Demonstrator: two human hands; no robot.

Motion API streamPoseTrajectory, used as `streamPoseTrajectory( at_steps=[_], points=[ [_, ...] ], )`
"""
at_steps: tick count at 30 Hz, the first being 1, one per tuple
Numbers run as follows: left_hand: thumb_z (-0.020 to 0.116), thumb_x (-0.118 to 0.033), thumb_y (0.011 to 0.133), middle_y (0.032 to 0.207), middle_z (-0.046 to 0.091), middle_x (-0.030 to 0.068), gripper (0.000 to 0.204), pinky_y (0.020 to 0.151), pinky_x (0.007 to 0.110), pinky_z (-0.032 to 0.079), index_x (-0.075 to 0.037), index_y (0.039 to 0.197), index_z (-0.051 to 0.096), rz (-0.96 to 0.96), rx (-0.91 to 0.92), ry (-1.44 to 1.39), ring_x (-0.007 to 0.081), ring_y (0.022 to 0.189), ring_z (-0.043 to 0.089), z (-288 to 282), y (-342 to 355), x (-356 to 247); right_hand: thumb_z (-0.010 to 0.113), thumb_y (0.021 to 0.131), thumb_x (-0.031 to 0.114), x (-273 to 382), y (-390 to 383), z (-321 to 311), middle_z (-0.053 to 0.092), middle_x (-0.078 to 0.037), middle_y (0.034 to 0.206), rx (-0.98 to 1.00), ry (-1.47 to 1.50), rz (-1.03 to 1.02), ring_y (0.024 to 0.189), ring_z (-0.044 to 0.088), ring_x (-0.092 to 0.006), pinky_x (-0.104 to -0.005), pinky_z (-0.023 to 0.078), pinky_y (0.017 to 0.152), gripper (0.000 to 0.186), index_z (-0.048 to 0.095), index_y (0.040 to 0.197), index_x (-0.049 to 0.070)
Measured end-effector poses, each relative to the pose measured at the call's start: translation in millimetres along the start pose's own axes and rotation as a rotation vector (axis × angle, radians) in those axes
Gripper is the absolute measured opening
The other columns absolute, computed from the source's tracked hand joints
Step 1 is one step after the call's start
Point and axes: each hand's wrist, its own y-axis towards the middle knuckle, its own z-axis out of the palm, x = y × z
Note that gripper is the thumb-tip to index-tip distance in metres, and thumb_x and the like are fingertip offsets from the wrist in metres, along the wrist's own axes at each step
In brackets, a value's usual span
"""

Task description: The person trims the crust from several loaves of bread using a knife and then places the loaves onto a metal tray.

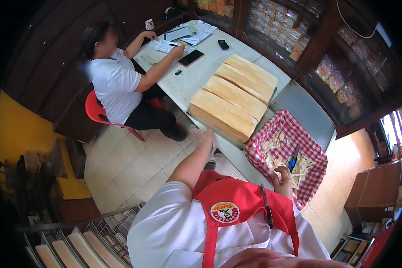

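Observation:
My left hand (204, 136), in a thin clear plastic glove, is beside the table edge, just left of the bread. Its fingers are blurred. Several long, pale golden loaves (228, 111) lie side by side on the white table (174, 82). My right hand (283, 182) is bare, fingers loosely bent and apart, holding nothing that I can see. It hangs by the near side of a basket lined with red-and-white checked cloth (319, 167). Crust strips (303, 167) lie inside, along with a slim tool with a blue part (293, 161).
Across the table's left side a seated person (116, 76) writes on papers (167, 46). Nearby are a phone (191, 58), a small black object (223, 44) and a binder clip (178, 72). Glass cabinets (277, 27) stand behind. A rack of bread pans (82, 245) is at lower left.

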Motion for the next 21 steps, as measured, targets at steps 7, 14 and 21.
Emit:
streamPoseTrajectory(
  at_steps=[7, 14, 21],
  points=[
    [0.067, -0.027, 0.078, 0.131, 0.044, 0.0281, 0.085, 0.098, 0.039, 0.044, -0.008, 0.145, 0.018, -0.135, -0.200, 0.003, 0.0368, 0.113, 0.055, 0.6, 17.5, 31.7, 0.066, 0.078, 0.005, -9.4, -39.9, -7.8, 0.062, -0.015, 0.103, 0.100, 0.074, -0.031, 0.101, 0.058, -0.0330, -0.0386, 0.045, 0.088, 0.018, 0.063, 0.096, 0.003],
    [0.051, -0.017, 0.089, 0.114, 0.059, 0.0175, 0.051, 0.092, 0.038, 0.045, -0.006, 0.136, 0.036, -0.116, 0.096, -0.418, 0.0285, 0.113, 0.055, -19.6, 17.4, 28.8, 0.067, 0.079, 0.007, 0.5, -51.9, -10.3, 0.062, -0.014, 0.102, 0.192, 0.074, -0.022, 0.099, 0.058, -0.0316, -0.0371, 0.045, 0.088, 0.019, 0.064, 0.097, 0.003],
    [0.042, -0.017, 0.093, 0.107, 0.064, 0.0178, 0.033, 0.092, 0.033, 0.047, 0.002, 0.117, 0.054, 0.037, 0.263, -1.092, 0.0258, 0.104, 0.060, -35.4, 82.2, 105.6, 0.066, 0.084, 0.015, 33.7, -44.5, 14.8, 0.063, -0.014, 0.100, 0.418, 0.029, 0.036, 0.087, 0.063, -0.0285, -0.0352, 0.050, 0.076, 0.020, 0.066, 0.100, 0.004]
  ],
)
